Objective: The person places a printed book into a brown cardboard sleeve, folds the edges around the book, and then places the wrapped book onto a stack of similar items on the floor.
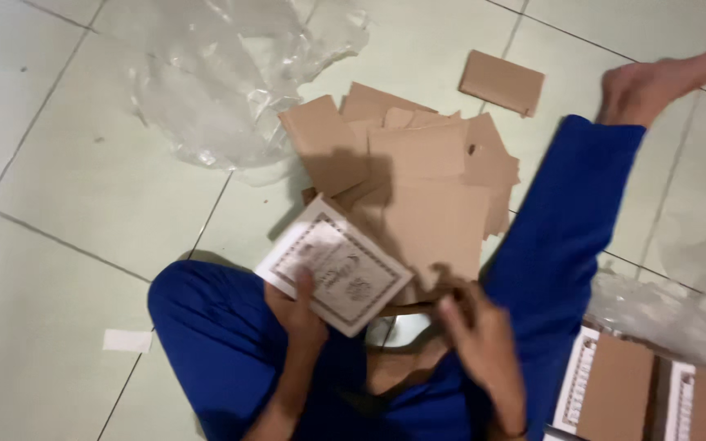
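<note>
I sit on a tiled floor in blue trousers (557, 220). My left hand (296, 310) holds a small white booklet (335, 265) with a dark ornate border, thumb on its cover. My right hand (484, 335) is just to its right, fingers curled at the edge of a flat brown cardboard piece (439, 224), blurred by motion. A loose pile of flat brown cardboard pieces (402, 147) lies on the floor just beyond the booklet. My bare foot (639, 90) shows at the upper right.
Crumpled clear plastic wrap (222, 73) lies at the upper left. A folded cardboard box (502, 82) sits alone beyond the pile. More booklets in brown covers (614, 392) are stacked at the lower right, beside more plastic (672, 314). A white paper scrap (127, 340) lies at the left.
</note>
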